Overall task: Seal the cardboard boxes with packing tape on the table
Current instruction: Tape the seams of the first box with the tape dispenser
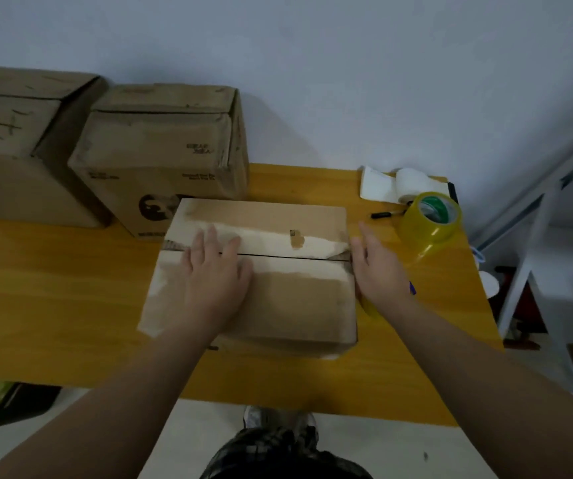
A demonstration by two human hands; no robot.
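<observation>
One camera, worn on the person's head, gives the only view. It stands at the near edge of the table [53,288] and faces forward and steeply down, toward the wall [312,81] along the far edge. It sits close: the box [278,305] at the middle of the table fills the centre, and the left hand [216,271] and right hand [378,271] reach it, forearms entering from the bottom corners. The wide lens bends the table's edges and takes in the floor [399,454] and a shoe [254,414] at the bottom, almost straight below.
</observation>
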